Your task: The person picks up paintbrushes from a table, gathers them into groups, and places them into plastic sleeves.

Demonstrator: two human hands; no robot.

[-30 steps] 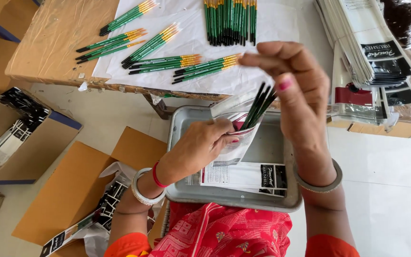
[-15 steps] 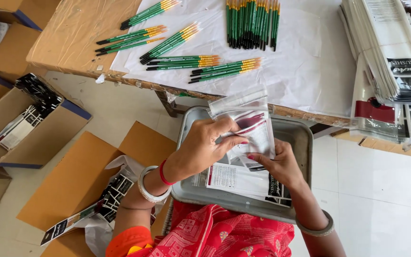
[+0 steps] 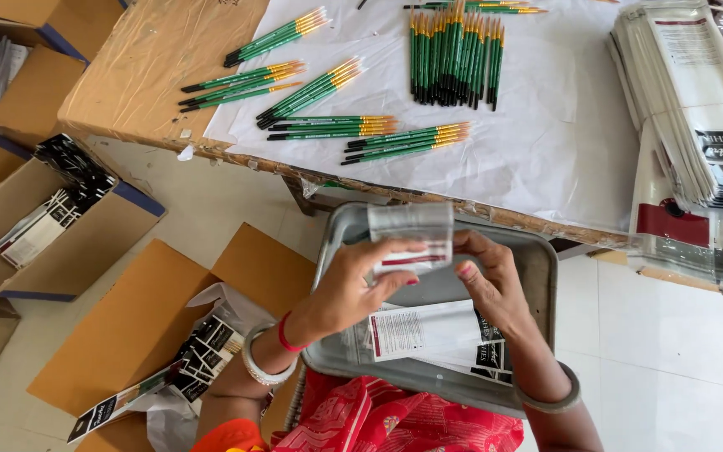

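Left hand [image 3: 353,285] and right hand [image 3: 487,280], fingers clenched on a clear plastic pouch [image 3: 410,237], above a grey metal tray [image 3: 537,276]; green-handled brushes [image 3: 453,54] lie on the tabletop [image 3: 152,59].

Green paintbrushes [image 3: 453,59] on white paper [image 3: 546,134], cardboard boxes [image 3: 69,243], packet stack [image 3: 696,109]

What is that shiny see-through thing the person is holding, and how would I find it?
Start at the big table covered in white paper with green brushes. Just below its edge a grey metal tray rests on the person's lap. Above it, the left hand and right hand hold a clear plastic packet; unlike the printed packets lying flat in the tray, it is lifted up.
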